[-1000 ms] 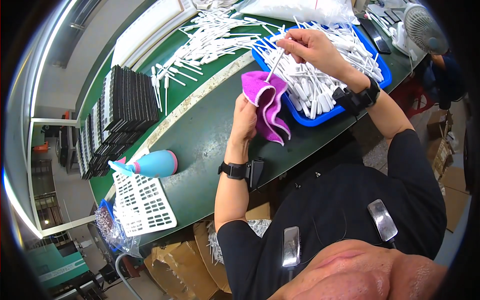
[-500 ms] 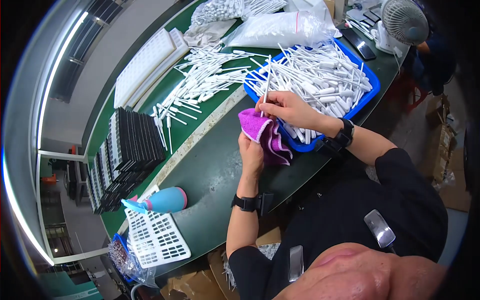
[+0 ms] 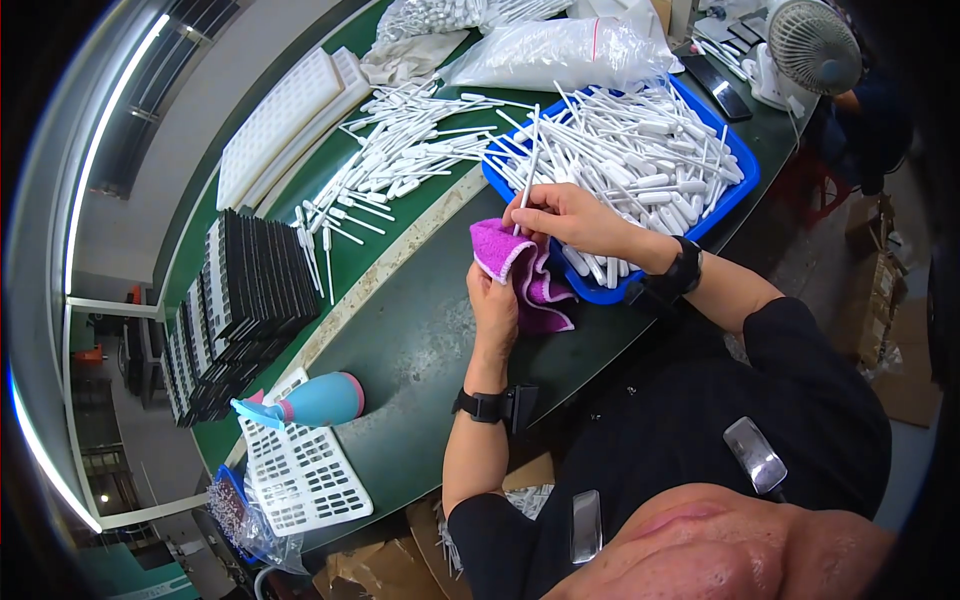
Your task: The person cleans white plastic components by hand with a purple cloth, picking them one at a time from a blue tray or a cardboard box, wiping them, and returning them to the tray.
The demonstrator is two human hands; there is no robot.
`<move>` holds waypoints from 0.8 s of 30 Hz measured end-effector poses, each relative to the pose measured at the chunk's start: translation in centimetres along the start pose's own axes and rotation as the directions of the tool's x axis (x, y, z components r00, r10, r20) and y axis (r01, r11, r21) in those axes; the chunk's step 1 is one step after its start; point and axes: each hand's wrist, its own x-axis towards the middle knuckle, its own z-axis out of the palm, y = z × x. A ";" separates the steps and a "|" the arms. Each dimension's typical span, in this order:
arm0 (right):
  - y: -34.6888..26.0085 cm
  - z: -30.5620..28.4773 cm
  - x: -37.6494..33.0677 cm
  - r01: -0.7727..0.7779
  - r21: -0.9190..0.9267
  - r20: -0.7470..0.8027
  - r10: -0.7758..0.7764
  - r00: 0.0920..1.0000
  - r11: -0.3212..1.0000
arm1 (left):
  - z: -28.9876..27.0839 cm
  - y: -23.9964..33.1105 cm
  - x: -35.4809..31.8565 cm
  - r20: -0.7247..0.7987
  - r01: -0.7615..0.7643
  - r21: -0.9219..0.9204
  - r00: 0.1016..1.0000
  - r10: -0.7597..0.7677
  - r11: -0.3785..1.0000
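My left hand (image 3: 493, 308) is closed around a purple cloth (image 3: 497, 250) with a pale stitched edge, and part of the cloth hangs down toward the table. Between the fingers of my right hand (image 3: 580, 220) is a slim white plastic stick (image 3: 532, 150), tilted upward. Its lower end goes down to the cloth, where folds and fingers hide it. Just beyond my right hand stands a blue tray (image 3: 752, 165) heaped with similar white sticks (image 3: 640, 140), each with a thicker end. My right forearm crosses over the tray's near edge.
More white sticks (image 3: 385, 155) lie loose on the green mat. To the left are stacked black trays (image 3: 262, 275), white panels (image 3: 280, 130), a blue spray bottle (image 3: 325, 399) and a slotted white tray (image 3: 310, 475). A plastic bag (image 3: 560, 55), phone (image 3: 717, 88) and fan (image 3: 812, 45) stand farther back.
Both hands, with the cloth and the stick, appear slightly farther left. Most of the scene has shifted a little left too. The grip of each hand looks the same.
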 end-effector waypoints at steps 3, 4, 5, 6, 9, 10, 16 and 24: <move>-0.5 -0.4 0.0 -0.006 0.003 -0.012 0.006 1.000 1.000 | 0.4 0.0 0.4 -0.017 -0.044 0.061 0.999 0.045 0.997; -0.7 -0.5 0.0 -0.008 0.005 -0.015 0.008 1.000 1.000 | 0.3 -0.1 0.7 -0.009 -0.033 0.044 0.999 0.034 0.998; -0.9 -0.6 0.0 -0.005 0.004 -0.019 0.005 1.000 1.000 | 0.3 -0.1 0.9 -0.001 -0.023 0.028 1.000 0.023 0.999; -1.1 -0.8 0.1 0.005 0.002 -0.024 -0.005 1.000 1.000 | 0.4 -0.1 1.2 0.008 -0.014 0.011 1.000 0.013 1.000; -1.4 -1.3 0.0 0.029 -0.007 -0.050 -0.029 0.998 1.000 | 0.8 -0.3 1.8 0.024 -0.023 0.037 0.999 0.022 0.999; -1.2 -1.6 -0.1 0.031 -0.015 -0.054 -0.032 0.998 0.999 | 0.9 -0.4 2.0 0.031 -0.029 0.049 0.999 0.028 0.998; -1.8 -3.0 0.0 0.016 -0.026 -0.108 -0.019 0.994 1.000 | 1.9 -0.1 2.0 -0.007 -0.085 0.063 0.996 0.086 0.994; -9.5 -13.8 -2.3 -0.020 -0.349 -0.251 -0.073 0.965 0.937 | 0.3 -0.6 2.3 -0.299 -0.100 0.177 0.942 0.150 0.979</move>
